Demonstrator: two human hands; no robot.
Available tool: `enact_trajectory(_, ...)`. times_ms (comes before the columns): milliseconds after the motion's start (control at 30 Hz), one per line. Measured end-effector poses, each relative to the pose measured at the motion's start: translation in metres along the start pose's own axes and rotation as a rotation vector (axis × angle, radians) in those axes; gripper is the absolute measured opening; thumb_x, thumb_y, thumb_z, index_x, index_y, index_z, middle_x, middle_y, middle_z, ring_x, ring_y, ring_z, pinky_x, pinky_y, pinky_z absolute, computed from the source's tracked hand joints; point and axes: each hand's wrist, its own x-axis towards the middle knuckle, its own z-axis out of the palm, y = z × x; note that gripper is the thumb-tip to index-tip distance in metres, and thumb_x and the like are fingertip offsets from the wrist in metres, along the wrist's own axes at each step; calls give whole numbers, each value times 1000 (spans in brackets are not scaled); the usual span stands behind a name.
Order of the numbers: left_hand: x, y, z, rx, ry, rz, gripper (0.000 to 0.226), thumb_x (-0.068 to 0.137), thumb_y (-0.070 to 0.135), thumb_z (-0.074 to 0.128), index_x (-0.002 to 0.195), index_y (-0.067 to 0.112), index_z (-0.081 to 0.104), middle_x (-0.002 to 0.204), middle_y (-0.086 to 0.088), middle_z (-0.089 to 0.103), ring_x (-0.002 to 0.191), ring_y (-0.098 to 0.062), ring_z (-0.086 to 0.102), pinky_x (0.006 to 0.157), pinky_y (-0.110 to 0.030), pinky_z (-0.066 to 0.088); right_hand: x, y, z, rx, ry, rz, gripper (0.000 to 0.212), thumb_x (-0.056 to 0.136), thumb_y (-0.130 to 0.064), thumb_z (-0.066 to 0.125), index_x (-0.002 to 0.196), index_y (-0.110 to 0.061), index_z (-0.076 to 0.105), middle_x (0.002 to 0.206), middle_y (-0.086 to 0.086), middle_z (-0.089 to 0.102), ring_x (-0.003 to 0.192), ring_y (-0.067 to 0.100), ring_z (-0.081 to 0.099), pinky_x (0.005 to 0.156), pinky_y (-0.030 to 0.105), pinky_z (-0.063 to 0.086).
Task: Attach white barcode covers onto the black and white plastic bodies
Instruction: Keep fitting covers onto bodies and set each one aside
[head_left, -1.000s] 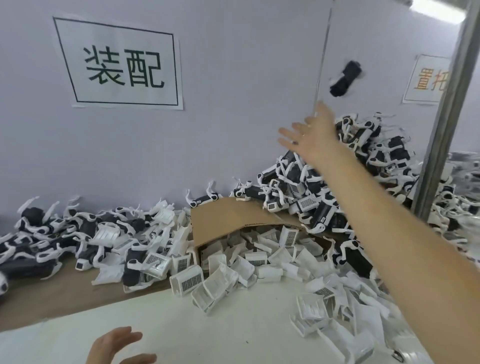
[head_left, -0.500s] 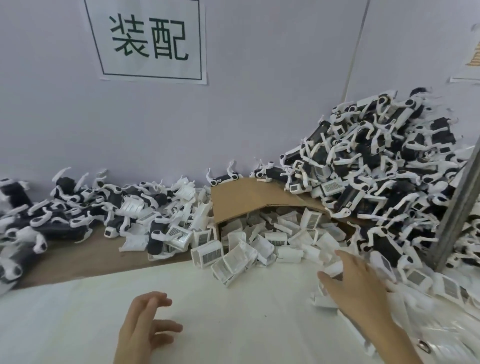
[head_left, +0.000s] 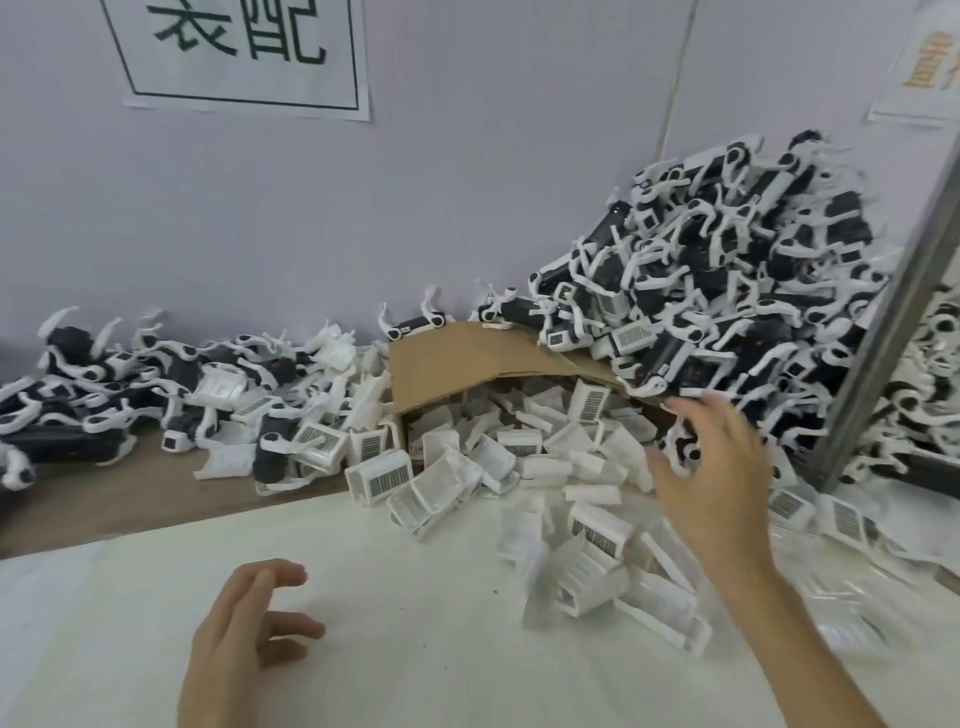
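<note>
A tall heap of black and white plastic bodies (head_left: 727, 291) leans against the wall at the right. White barcode covers (head_left: 498, 457) spill from a tipped cardboard box (head_left: 467, 358) onto the white table sheet (head_left: 415, 649). My right hand (head_left: 711, 473) hovers with spread, slightly bent fingers at the foot of the heap, above the covers, holding nothing. My left hand (head_left: 244, 639) hangs over the sheet at the lower left, fingers loose and empty. A lower spread of bodies (head_left: 130, 384) lies at the left.
A grey metal post (head_left: 883, 332) slants up at the far right, with more parts behind it. The grey wall carries a white sign (head_left: 239, 52) with black characters. A brown table strip (head_left: 104, 499) shows at the left.
A black body was in the air near my raised right hand a second ago. That hand dropped to the covers, then lifted toward the foot of the heap. My left hand came further into view.
</note>
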Motion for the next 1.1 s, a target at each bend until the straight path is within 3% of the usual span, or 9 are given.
enact_trajectory(133, -2, -2, 1, 41, -17, 44, 30, 106, 10, 38, 89, 8, 62, 98, -4, 66, 51, -18, 65, 46, -17, 45, 52, 24, -12, -358, -279, 170, 75, 88, -31, 72, 152, -17, 34, 159, 13, 30, 144, 35, 31, 111, 57, 31)
enact_trajectory(233, -3, -3, 1, 57, -30, 62, 29, 106, 11, 40, 88, 9, 63, 97, 0, 67, 54, -17, 66, 51, -22, 47, 68, 31, -15, -337, -404, 224, 55, 86, -29, 74, 134, -13, 55, 132, 12, 61, 109, 34, 60, 86, 44, 53)
enact_trajectory(367, -4, -3, 3, 76, -27, 66, 28, 105, 11, 42, 88, 11, 64, 98, 0, 67, 57, -20, 65, 62, -37, 43, 54, 21, -5, -190, -289, 77, 33, 78, -5, 77, 110, -11, 70, 109, 11, 70, 69, 22, 59, 59, 28, 46)
enact_trajectory(533, -8, 1, 3, 108, -36, 73, 29, 104, 9, 44, 85, 12, 64, 94, 0, 68, 58, -21, 66, 63, -38, 43, 14, -29, 5, 251, -208, -64, 39, 75, 14, 72, 98, -17, 71, 102, -2, 68, 79, 1, 62, 62, 10, 47)
enact_trajectory(600, -9, 4, 4, 76, -69, 62, 28, 103, 9, 46, 84, 12, 66, 93, -4, 70, 61, -24, 67, 63, -38, 44, -3, -58, 4, 502, -176, -101, 42, 75, 19, 69, 92, -20, 69, 106, -13, 67, 83, 3, 66, 66, 9, 51)
enact_trajectory(667, -11, 10, 5, -36, -164, 0, 21, 97, 16, 51, 89, 8, 68, 93, -12, 72, 64, -28, 68, 61, -36, 49, -17, -83, 3, 816, -190, -61, 41, 76, 20, 68, 92, -18, 69, 110, -8, 71, 88, 8, 69, 70, 15, 55)
enact_trajectory(833, -17, 21, 11, -283, -512, -319, 58, 88, 49, 40, 111, 7, 73, 113, -21, 72, 83, -29, 69, 66, -31, 54, -62, -114, 21, 1616, -600, 282, 38, 65, 18, 62, 92, -9, 62, 110, 11, 71, 93, 24, 72, 81, 28, 58)
enact_trajectory(933, -18, 21, 15, -277, -485, -329, 66, 87, 60, 35, 118, 14, 72, 120, -11, 72, 93, -24, 70, 72, -32, 52, -93, -115, 42, 1518, -787, 279, 50, 64, 34, 52, 96, -4, 56, 115, 14, 70, 97, 29, 71, 81, 31, 58)
enact_trajectory(1100, -21, 19, 14, -197, -330, -165, 41, 90, 49, 57, 109, 18, 78, 121, -5, 73, 101, -23, 72, 84, -36, 52, -107, -111, 52, 1117, -721, -31, 56, 68, 29, 53, 96, -19, 57, 102, -3, 66, 88, 16, 69, 75, 29, 48)
